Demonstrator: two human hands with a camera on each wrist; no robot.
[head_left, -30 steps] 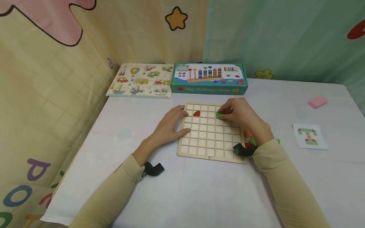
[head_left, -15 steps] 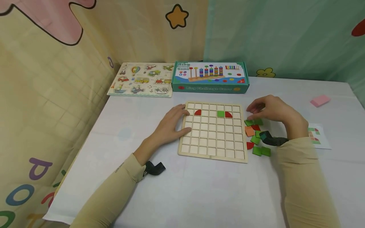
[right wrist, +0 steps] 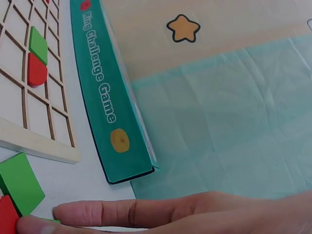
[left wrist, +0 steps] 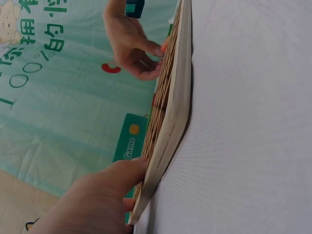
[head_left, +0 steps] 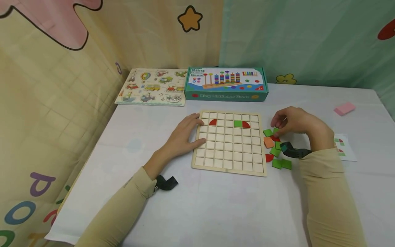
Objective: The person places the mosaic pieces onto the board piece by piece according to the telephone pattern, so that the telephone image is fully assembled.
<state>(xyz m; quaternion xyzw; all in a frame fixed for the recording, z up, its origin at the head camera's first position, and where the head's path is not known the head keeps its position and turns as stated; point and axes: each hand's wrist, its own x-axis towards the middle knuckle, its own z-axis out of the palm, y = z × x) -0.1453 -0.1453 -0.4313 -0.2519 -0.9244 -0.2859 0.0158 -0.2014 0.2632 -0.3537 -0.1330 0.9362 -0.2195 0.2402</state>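
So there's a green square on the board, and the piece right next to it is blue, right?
Not quite: the piece right next to the green square on the board is red, not blue. The head view shows it.

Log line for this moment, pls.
left hand: on left edge of wooden grid board; right hand: at loose tiles; on board: two red quarter-circles, one green square

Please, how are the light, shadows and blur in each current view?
Head: soft, even light, faint shadow beside the right sleeve; left wrist: dark shadow line under the wooden board; right wrist: lettering on the green box readable, little blur.
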